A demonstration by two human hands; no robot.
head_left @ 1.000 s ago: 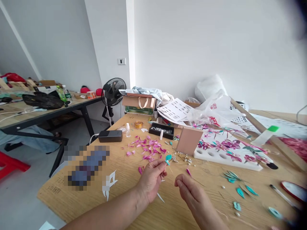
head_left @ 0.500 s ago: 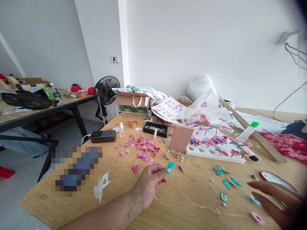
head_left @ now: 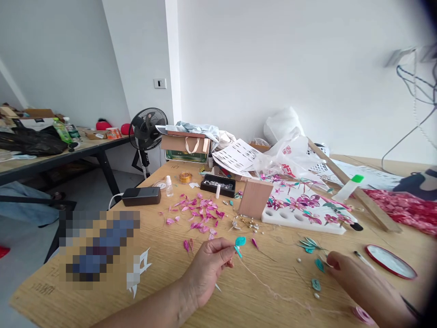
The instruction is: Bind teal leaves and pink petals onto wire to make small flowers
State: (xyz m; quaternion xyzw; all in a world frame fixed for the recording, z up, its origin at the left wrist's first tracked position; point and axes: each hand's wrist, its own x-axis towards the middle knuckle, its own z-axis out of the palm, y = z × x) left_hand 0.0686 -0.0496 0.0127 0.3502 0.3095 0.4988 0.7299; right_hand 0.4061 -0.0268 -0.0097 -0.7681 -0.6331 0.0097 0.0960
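My left hand [head_left: 208,266] is closed in a pinch on a small teal leaf piece [head_left: 239,242] with a thin thread [head_left: 273,294] trailing from it across the wooden table [head_left: 164,273]. My right hand [head_left: 362,282] rests low at the right, its fingertips at a teal leaf [head_left: 319,265] lying on the table; its fingers are curled together. More teal leaves [head_left: 310,245] lie just beyond it. Pink petals [head_left: 200,214] are scattered behind my left hand.
A white foam block with flowers [head_left: 307,212], a brown card block [head_left: 254,199], a black tray [head_left: 218,185], a power bank [head_left: 141,196], a small bottle [head_left: 168,186], a red-rimmed lid [head_left: 391,262] and a fan [head_left: 147,130] stand around. Bags and papers pile at the back.
My right hand swung out to the right, then came back in and dropped onto the teal leaves. My left hand stayed in its pinch. The view shifted slightly rightward.
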